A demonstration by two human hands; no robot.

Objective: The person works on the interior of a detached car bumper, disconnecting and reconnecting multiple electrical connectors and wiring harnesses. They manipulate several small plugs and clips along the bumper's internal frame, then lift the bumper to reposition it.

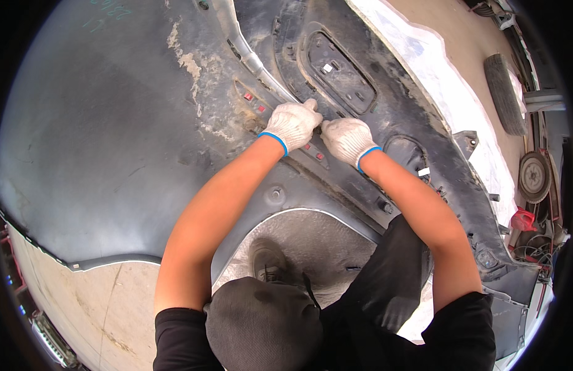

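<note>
A large dark grey car bumper cover (107, 154) lies inside-up on the floor and fills most of the view. Both my hands wear white knit gloves with blue cuffs. My left hand (292, 123) is closed on a grey trim strip (252, 62) that runs diagonally across the bumper's inner side. My right hand (347, 140) presses on the same ridge right beside it, fingers curled, thumbs almost touching. Small red clips (248, 96) sit on the panel just left of my left hand. A rectangular recessed opening (339, 71) lies just above the hands.
A tyre (504, 93) and a wheel disc (535, 176) lie on the floor at the right, with red parts and wires (526, 232) below them. White sheeting (447, 93) borders the bumper's right edge. My shoe (268, 263) stands in the wheel-arch cutout. Concrete floor (94, 309) shows lower left.
</note>
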